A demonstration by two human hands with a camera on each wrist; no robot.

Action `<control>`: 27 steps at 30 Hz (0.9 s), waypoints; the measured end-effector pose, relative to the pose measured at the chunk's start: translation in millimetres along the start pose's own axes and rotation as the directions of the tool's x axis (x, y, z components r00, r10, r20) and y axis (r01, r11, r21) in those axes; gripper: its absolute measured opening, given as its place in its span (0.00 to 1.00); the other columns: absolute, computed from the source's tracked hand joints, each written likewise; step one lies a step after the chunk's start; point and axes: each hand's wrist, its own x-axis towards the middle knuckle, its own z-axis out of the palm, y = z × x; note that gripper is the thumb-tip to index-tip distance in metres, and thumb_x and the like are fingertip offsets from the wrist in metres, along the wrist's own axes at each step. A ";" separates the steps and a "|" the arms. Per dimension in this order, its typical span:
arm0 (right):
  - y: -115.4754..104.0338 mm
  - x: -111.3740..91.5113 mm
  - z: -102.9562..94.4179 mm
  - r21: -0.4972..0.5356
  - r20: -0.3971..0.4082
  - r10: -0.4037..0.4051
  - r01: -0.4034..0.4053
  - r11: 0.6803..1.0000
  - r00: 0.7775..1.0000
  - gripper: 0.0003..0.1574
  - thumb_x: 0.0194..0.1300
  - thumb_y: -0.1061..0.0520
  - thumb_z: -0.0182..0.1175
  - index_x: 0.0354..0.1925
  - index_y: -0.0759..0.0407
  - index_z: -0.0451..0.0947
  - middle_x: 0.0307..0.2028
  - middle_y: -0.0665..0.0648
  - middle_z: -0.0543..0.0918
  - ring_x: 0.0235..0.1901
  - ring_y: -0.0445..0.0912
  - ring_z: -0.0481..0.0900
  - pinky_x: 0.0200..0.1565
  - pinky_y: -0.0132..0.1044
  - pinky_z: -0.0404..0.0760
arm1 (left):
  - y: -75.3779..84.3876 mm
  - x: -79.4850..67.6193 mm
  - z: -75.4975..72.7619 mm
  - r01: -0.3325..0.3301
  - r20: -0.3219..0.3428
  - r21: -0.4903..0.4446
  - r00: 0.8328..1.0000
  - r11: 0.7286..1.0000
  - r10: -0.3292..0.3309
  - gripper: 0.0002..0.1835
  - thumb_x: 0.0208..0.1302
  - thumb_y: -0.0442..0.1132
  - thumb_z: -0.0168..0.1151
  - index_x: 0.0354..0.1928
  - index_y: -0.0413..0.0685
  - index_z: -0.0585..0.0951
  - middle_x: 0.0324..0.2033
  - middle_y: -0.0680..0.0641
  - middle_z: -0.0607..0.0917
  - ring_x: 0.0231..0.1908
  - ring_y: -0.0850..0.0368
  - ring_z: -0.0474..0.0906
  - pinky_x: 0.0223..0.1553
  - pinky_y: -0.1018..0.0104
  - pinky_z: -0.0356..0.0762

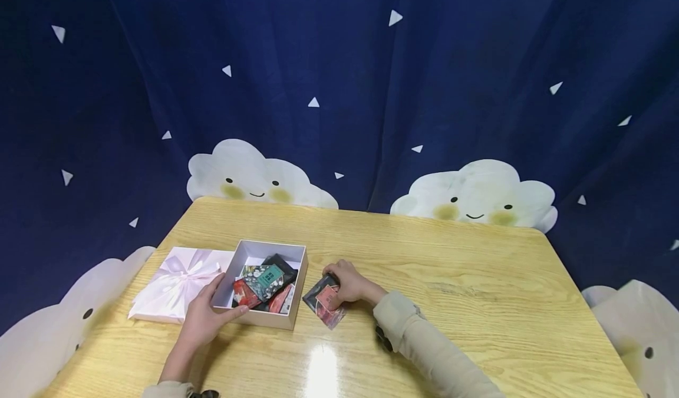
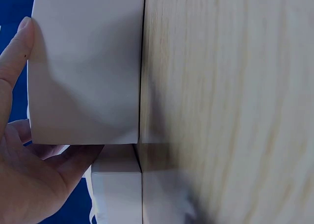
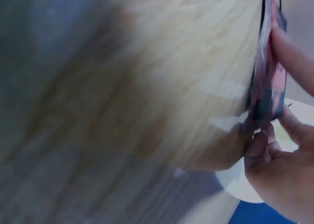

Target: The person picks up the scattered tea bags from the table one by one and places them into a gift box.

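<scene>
My left hand [image 1: 204,315] holds the near left corner of an open pale pink box [image 1: 267,318], thumb over its front rim and fingers along its left side. Inside lie several flat packets, among them a floral one with a green label [image 1: 269,277] and a red one [image 1: 245,293]. Just right of the box, my right hand [image 1: 350,283] grips a flat black and red packet [image 1: 328,301] close over the table. In the right wrist view this packet [image 3: 278,81] is seen edge-on, with the thumb and fingers at its edges.
A pale pink lid with a ribbon bow [image 1: 177,280] lies left of the box. Both rest on a light wooden table [image 1: 451,286]. Behind it hangs a dark blue curtain [image 1: 350,62] with white triangles and clouds.
</scene>
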 end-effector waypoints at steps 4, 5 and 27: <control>0.3 -2.0 -3.8 0.073 -0.070 0.024 -0.019 0.997 0.997 0.33 0.31 0.64 0.74 0.40 0.60 0.70 0.34 0.54 0.71 0.38 0.47 0.66 0.41 0.37 0.68 | -0.3 0.2 0.5 -0.017 -0.013 0.001 1.000 1.000 0.017 0.47 0.40 0.43 0.75 0.60 0.28 0.63 0.57 0.25 0.65 0.56 0.30 0.61 0.54 0.40 0.61; 0.7 -2.8 -5.0 0.091 -0.082 0.030 -0.022 0.996 0.996 0.32 0.32 0.65 0.73 0.39 0.60 0.70 0.33 0.54 0.72 0.36 0.46 0.67 0.38 0.36 0.69 | -0.6 0.2 0.7 -0.020 -0.016 0.002 1.000 1.000 0.020 0.47 0.40 0.43 0.75 0.60 0.28 0.63 0.57 0.25 0.65 0.56 0.30 0.61 0.54 0.40 0.61; 19.0 -26.2 -34.5 0.652 -0.029 0.230 -0.156 0.742 0.973 0.23 0.55 0.74 0.54 0.51 0.73 0.67 0.19 0.52 0.72 0.19 0.40 0.70 0.21 0.32 0.72 | -3.9 0.9 1.4 -0.002 0.000 0.002 1.000 1.000 0.002 0.47 0.41 0.45 0.74 0.61 0.29 0.62 0.58 0.26 0.64 0.57 0.30 0.61 0.55 0.40 0.60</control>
